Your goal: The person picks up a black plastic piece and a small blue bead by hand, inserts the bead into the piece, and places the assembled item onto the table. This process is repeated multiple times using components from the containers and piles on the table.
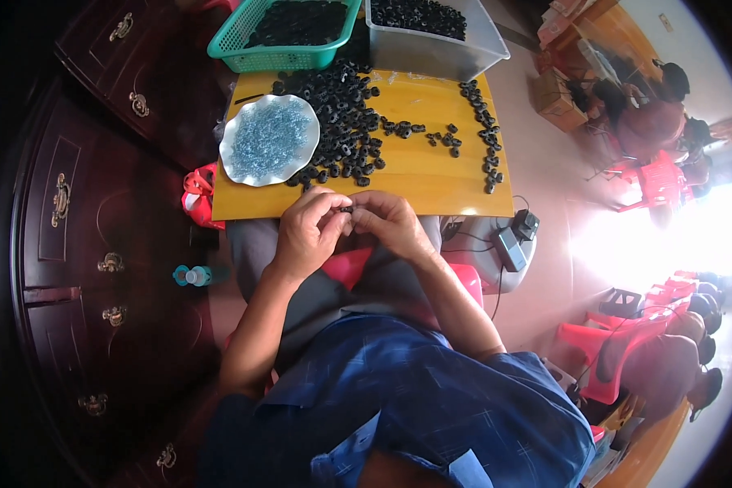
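one white, scalloped-edge plate (229, 159) stands at the left of the yellow tabletop (415, 185), heaped with tiny clear, bluish pieces (270, 140); it lies ahead and a little left of the left hand, near but apart. behind it, at the far edge, is a green perforated basket (283, 62) filled with black pieces. the left hand (306, 231) is at the table's near edge, thumb and fingertips drawn narrow in a pinch on a small black part (346, 210). straight beyond the fingertips spreads a loose heap of black ring-like parts (346, 122), its near fringe closer to the left hand than to the right. the held part sits between the two hands, about level with both; its long axis seems to run crosswise, from hand to hand, though fingers cover too much to be sure. the right hand (395, 228) meets it from the other side, thumb and forefinger also pinched close, so neither hand is clearly nearer. further right come a small loose cluster of black parts (445, 139) and a ragged column of black parts (487, 134) along the right edge, well apart from the right hand.
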{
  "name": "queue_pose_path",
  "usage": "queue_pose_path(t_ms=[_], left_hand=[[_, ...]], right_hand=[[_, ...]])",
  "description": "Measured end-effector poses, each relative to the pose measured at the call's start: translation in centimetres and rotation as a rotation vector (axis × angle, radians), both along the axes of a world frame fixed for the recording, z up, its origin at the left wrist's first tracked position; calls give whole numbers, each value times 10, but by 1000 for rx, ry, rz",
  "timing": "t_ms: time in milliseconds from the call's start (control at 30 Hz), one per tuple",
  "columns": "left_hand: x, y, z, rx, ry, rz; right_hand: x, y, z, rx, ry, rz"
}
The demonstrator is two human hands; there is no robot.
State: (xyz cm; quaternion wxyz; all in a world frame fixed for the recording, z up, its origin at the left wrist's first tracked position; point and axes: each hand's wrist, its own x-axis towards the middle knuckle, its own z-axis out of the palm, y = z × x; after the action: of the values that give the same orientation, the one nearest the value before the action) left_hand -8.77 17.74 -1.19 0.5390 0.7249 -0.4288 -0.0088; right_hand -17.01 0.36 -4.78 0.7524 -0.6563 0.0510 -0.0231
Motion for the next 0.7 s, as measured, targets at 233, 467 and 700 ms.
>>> queue_pose_path(t_ms=[233, 467, 700], left_hand=[[-3, 1, -5, -5, 90, 19], [-2, 1, -3, -37, 180, -13], [3, 2, -5, -78, 186, 34]], right_hand=[[22, -78, 19, -900, -27, -573], [34, -124, 11, -1220, 129, -674], [42, -122, 2, -1281, 174, -680]])
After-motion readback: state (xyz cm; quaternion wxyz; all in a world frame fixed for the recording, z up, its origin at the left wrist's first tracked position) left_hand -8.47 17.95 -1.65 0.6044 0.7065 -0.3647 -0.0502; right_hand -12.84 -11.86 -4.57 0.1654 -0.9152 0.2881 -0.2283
